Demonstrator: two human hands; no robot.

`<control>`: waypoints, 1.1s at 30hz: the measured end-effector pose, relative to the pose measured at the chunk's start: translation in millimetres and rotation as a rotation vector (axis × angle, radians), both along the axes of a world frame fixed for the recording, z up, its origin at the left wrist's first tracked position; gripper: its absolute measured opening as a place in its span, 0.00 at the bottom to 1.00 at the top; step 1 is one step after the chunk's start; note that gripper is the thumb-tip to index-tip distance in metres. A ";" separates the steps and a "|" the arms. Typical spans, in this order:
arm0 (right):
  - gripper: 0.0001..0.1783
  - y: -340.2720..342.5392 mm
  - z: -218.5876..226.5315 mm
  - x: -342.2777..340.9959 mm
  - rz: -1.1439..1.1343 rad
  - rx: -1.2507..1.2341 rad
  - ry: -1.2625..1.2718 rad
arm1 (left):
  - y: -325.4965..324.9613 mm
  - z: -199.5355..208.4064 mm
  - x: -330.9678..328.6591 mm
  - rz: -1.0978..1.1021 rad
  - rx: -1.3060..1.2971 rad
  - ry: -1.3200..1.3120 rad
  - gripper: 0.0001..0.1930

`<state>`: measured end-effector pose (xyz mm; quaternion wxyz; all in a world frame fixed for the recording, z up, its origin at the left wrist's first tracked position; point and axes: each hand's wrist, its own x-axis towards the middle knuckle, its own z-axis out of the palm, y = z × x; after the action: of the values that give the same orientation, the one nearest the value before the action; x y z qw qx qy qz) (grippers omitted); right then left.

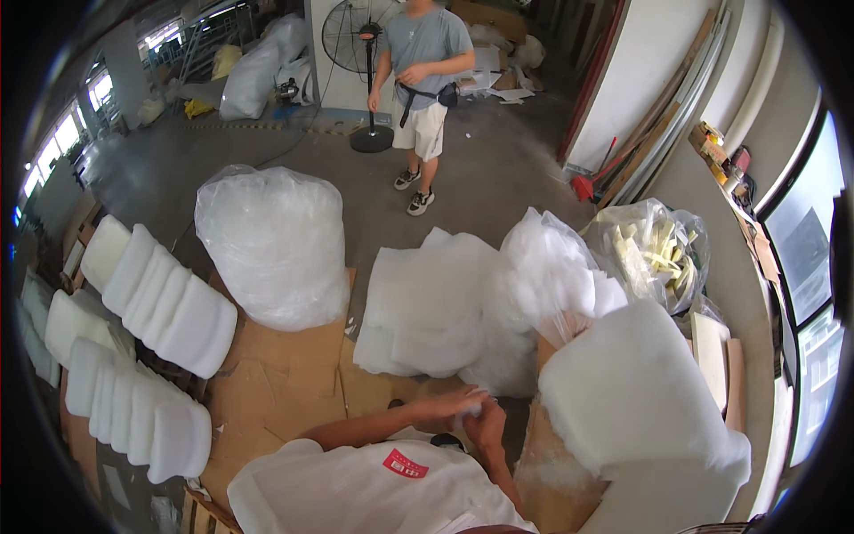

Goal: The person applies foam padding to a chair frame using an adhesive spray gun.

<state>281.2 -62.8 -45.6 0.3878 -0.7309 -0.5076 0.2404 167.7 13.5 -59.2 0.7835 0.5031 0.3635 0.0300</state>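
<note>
My left hand [450, 406] and my right hand [485, 424] meet in front of my chest, fingers bent together. Between them shows a small whitish piece [473, 407], too small and blurred to name. Just beyond my hands lies a stack of white fluffy wadding sheets [427, 303]. A loose heap of white wadding [543, 267] rises beside it, partly in clear plastic. To my right, a thick white wadding pad [632, 383] rests over a pale slab.
Rows of white cushion pads [169, 298] stand at the left. A plastic-wrapped white bundle [271, 245] sits on cardboard [267, 383]. A clear bag of yellowish scraps [658, 254] is at the right. Beyond stand a person [422, 71] and a pedestal fan [369, 138].
</note>
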 end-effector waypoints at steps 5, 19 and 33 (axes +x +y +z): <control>0.28 56.5 9.9 -27.6 0.070 -0.003 -0.100 | 48.1 15.1 -21.3 0.095 0.192 -0.056 0.33; 0.52 169.8 4.2 -32.5 0.551 0.049 0.035 | 131.8 -24.0 -73.1 0.585 0.074 -0.101 0.26; 0.52 232.5 47.3 -9.1 0.559 -0.037 -0.072 | 207.8 38.9 -45.6 0.554 -0.071 0.189 0.28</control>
<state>272.1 169.8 1.8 0.2746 -0.5775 -0.6986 0.3211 122.1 221.3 -20.4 0.7252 0.3576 0.5592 0.1834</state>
